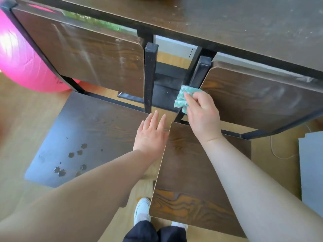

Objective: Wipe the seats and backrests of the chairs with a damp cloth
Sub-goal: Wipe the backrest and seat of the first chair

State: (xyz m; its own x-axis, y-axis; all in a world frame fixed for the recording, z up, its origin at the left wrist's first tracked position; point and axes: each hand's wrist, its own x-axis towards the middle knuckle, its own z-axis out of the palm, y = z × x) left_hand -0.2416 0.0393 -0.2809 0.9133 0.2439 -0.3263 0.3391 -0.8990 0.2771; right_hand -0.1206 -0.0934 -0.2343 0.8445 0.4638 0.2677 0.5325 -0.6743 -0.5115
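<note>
Teal cloth [182, 99] sits bunched in the right hand [203, 117], whose grip is clenched round it, thumb and fingers curled into the folds. The cloth presses against the black post [199, 72] at the inner edge of the right chair's backrest [258, 102], just above the right seat [195, 172].

The left hand [151, 135] is released, with fingers straight and together. It lies over the gap between the two seats with its palm at the right seat's near edge. Whether it bears weight there I cannot tell.

The step in hand looks like wiping the frame and edge of that backrest. The next move probably calls for sweeping the cloth rightward across the wood panel, then down onto the seat. The left seat [83, 126] carries dark splotches [70, 161] that will likely need firmer rubbing.
</note>
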